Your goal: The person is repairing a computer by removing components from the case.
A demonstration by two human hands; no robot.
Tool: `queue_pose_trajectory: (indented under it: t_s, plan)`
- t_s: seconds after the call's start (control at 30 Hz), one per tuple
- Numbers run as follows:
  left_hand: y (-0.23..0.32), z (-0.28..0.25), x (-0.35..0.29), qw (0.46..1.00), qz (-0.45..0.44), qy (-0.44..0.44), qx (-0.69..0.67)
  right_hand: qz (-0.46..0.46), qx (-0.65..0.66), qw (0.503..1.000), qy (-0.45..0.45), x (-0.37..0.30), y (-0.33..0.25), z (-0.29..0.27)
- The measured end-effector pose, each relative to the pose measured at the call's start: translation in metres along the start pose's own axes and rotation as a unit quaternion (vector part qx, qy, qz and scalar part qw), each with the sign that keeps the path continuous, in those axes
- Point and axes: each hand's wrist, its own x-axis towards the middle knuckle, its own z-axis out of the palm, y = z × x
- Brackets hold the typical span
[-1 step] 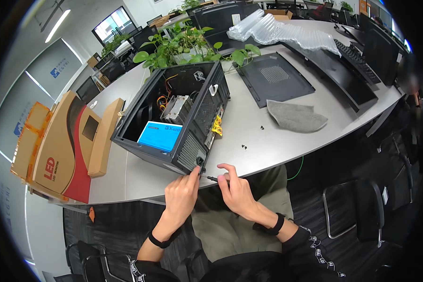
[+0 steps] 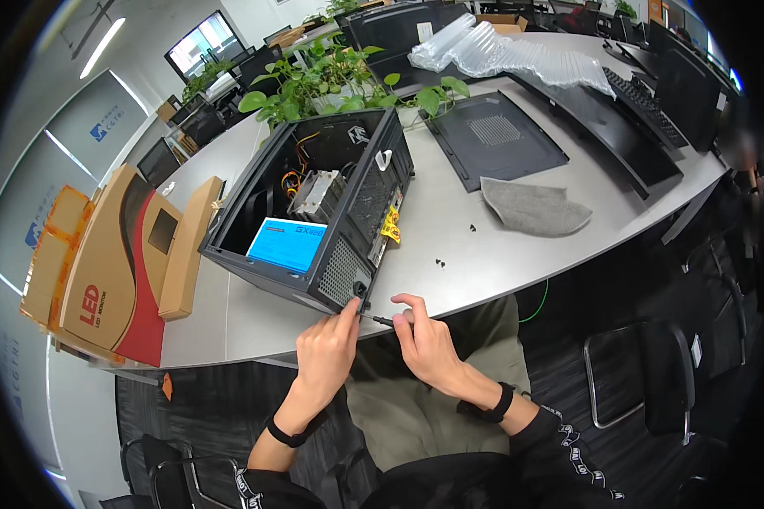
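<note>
The open black metal computer case [image 2: 318,208] lies near the grey table's [image 2: 484,246] edge; left hand [image 2: 327,348] pinches the thin black screwdriver's [image 2: 380,320] tip at its corner (for alignment), right hand [image 2: 429,339] pinching the handle

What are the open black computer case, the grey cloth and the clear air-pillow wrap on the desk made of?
Open black computer case: looks like painted sheet metal, matte, with thin folded edges and a perforated vent grid.
Grey cloth: seems to be soft felt or microfibre; it lies limp with a fuzzy, dull surface.
Clear air-pillow wrap: likely thin plastic film, glossy and see-through, in inflated ribbed tubes.
</note>
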Motion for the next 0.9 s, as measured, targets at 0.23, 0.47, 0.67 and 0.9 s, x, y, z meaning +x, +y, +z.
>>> queue_pose_trajectory:
  t_s: [0.23, 0.47, 0.67, 0.9]
  plan:
    - [0.000, 0.000, 0.002, 1.000, -0.017, -0.018, -0.012, -0.033, 0.047, 0.997, 0.055, 0.004, -0.009, 0.006]
    - [-0.004, -0.004, 0.009, 0.997, 0.005, -0.073, -0.008, -0.061, 0.028, 0.997, 0.037, -0.005, 0.011, 0.010]
    - [-0.004, -0.002, 0.011, 0.997, -0.010, -0.064, -0.036, -0.036, 0.048, 0.997, 0.052, -0.002, 0.002, 0.002]
    - [-0.009, 0.002, 0.001, 1.000, 0.012, -0.001, -0.024, -0.018, 0.038, 0.999, 0.009, -0.002, -0.003, -0.002]
